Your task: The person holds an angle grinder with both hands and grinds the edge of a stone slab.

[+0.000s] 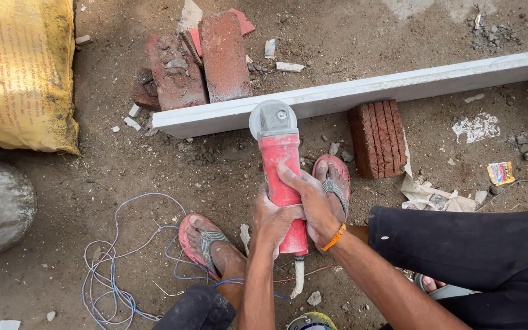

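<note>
A red angle grinder [281,177] sits at the centre of the frame, its grey gear head resting against the lower edge of a long white slab [362,91] that runs from centre left to the upper right. Both of the worker's hands are wrapped round the tool's body: the left hand [271,223] is curled tight low on the barrel, the right hand [313,205], an orange band at its wrist, closed over it from the side with fingers laid along the casing. The grinder looks rigid, fairly heavy and front-loaded, likely to kick and vibrate, so the thick red barrel behind the head seems the sound place to grip it. The slab, propped on red bricks [377,137], looks stiff, heavy and brittle at its edges. Blue wire [117,269] loops across the dirt floor at lower left, beside sandalled feet.
</note>
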